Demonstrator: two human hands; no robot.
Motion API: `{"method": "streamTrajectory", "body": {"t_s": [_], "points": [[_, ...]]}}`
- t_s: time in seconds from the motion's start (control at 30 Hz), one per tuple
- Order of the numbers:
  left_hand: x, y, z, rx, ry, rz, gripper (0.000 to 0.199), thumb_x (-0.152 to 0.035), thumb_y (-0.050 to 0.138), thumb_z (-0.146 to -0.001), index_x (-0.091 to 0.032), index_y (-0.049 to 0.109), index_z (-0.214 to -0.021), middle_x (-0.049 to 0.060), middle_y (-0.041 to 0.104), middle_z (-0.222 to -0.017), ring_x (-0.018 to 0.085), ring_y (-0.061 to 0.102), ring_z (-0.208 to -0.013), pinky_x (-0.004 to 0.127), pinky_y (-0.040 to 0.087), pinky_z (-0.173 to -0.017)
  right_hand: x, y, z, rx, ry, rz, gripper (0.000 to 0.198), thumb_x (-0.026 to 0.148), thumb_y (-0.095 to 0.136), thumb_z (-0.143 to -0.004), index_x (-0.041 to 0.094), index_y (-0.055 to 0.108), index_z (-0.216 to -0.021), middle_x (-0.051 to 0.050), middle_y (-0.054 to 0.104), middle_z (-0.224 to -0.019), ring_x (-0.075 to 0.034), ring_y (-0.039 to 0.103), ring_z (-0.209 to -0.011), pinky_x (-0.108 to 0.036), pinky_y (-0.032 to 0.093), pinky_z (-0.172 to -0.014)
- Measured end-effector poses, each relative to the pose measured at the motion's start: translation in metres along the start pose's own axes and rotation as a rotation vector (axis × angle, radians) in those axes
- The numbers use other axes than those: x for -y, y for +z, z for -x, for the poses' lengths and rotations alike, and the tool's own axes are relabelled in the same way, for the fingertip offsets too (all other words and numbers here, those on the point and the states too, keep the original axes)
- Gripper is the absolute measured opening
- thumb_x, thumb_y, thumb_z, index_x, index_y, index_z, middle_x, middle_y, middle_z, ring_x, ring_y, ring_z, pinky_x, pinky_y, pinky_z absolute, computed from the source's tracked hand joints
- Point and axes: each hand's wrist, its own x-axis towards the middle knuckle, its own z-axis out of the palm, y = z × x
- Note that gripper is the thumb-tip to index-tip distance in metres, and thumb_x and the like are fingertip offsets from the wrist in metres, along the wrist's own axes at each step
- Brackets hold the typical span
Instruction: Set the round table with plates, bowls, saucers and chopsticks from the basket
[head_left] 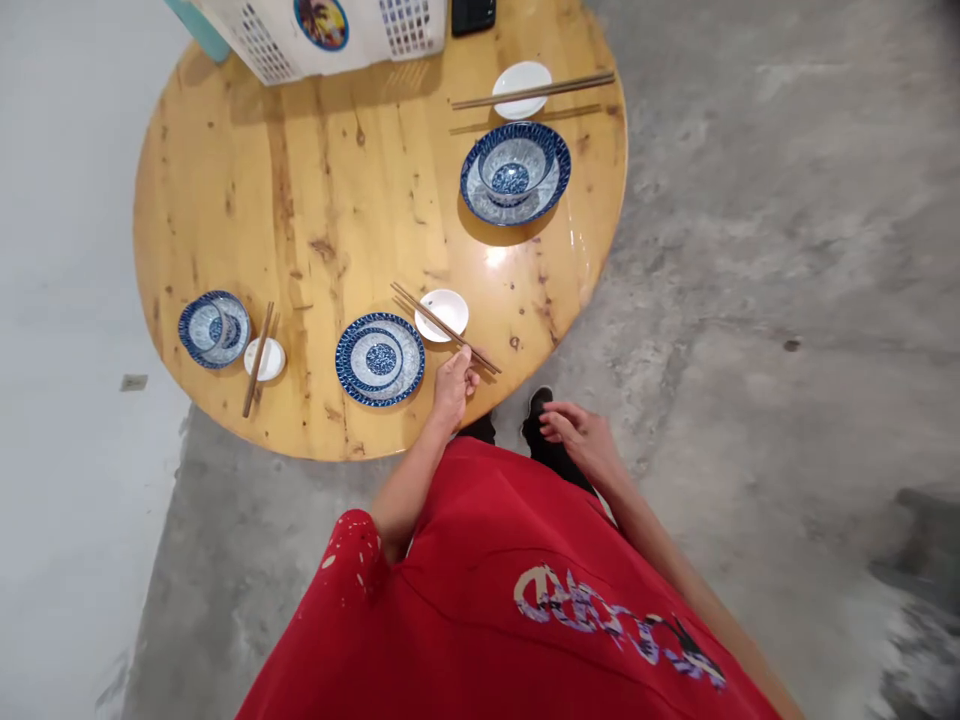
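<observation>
My left hand [454,385] is closed at the table's near edge, its fingertips on a pair of brown chopsticks [435,318]. The chopsticks lie slantwise across a small white dish [448,303]. Left of that dish, a blue-patterned bowl [381,358] sits on a matching blue-rimmed plate [346,378]. My right hand [579,435] hangs beside my body, off the table, with loosely bent fingers and nothing in it.
The round wooden table [247,220] bears two more settings: a bowl [514,165] at the far right and another bowl [214,328] at the left, each with chopsticks on a white dish. A white basket [330,50] and a black object [473,15] stand at the back.
</observation>
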Motion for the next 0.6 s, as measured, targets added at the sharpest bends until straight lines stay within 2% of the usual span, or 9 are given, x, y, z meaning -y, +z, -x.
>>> {"method": "streamTrajectory", "body": {"t_s": [0.13,0.27,0.4,0.6], "points": [[0.008,0.002,-0.001,-0.028,0.011,0.011,0.047,-0.06,0.066,-0.085,-0.015,0.071,-0.094,0.008,0.074,-0.091,0.002,0.039,-0.045,0.018,0.017,-0.039,0.015,0.013,-0.042,0.163,-0.053,0.146,0.027,0.04,0.063,-0.077,0.019,0.069,-0.092,-0.007,0.074,-0.082,-0.019,0.069,-0.069,-0.029,0.055,-0.063],[0.012,0.003,-0.005,-0.07,0.052,0.005,0.047,-0.059,0.065,-0.084,-0.014,0.072,-0.089,0.009,0.074,-0.09,0.002,0.037,-0.044,0.018,0.014,-0.039,0.025,0.009,-0.061,0.241,-0.088,0.18,0.023,0.038,0.063,-0.077,0.02,0.069,-0.089,-0.005,0.073,-0.079,-0.019,0.068,-0.066,-0.028,0.054,-0.059],[0.01,0.004,-0.008,-0.101,0.118,0.011,0.043,-0.055,0.064,-0.083,-0.013,0.072,-0.084,0.01,0.075,-0.09,0.002,0.034,-0.043,0.019,0.013,-0.039,0.03,-0.004,-0.07,0.265,-0.05,0.192,0.023,0.038,0.065,-0.074,0.02,0.069,-0.088,-0.005,0.073,-0.079,-0.019,0.067,-0.064,-0.03,0.056,-0.058],[0.003,0.005,-0.012,-0.152,0.105,-0.002,0.04,-0.053,0.065,-0.082,-0.013,0.073,-0.081,0.009,0.075,-0.084,0.002,0.032,-0.041,0.02,0.013,-0.04,0.034,-0.016,-0.078,0.251,0.008,0.179,0.018,0.035,0.065,-0.072,0.021,0.067,-0.084,-0.003,0.071,-0.072,-0.02,0.068,-0.062,-0.03,0.056,-0.057]]}}
